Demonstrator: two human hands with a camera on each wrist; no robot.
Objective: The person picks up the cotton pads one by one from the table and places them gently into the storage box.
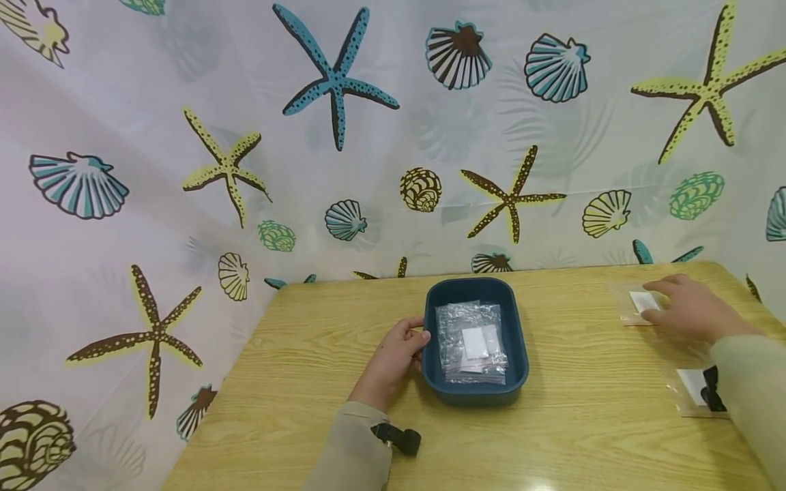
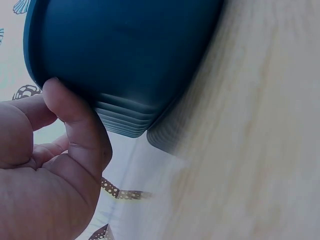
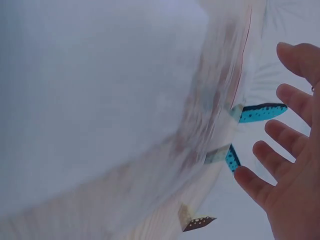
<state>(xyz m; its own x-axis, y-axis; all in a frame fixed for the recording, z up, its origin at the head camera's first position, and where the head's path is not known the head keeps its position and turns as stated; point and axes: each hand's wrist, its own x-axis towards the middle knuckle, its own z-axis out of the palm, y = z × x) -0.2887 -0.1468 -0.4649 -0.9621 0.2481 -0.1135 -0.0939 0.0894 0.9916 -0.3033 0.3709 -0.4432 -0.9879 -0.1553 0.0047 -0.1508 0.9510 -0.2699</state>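
Your left hand (image 1: 396, 354) holds the bin (image 1: 432, 378); your right hand (image 1: 694, 307) is over a bag.
The bin stands on the table (image 1: 583, 423), near its middle, and you pinch its left rim between thumb and fingers; inside lie clear bags (image 1: 451, 334) with white pieces. Your right hand has its fingers spread wide at the far bag (image 1: 625, 310) (whether they touch it, I cannot tell), and the near bag (image 1: 689, 383) lies partly hidden behind your right sleeve (image 1: 755, 389).

Beige sleeves (image 1: 353, 447), black wrist straps (image 1: 405, 441)
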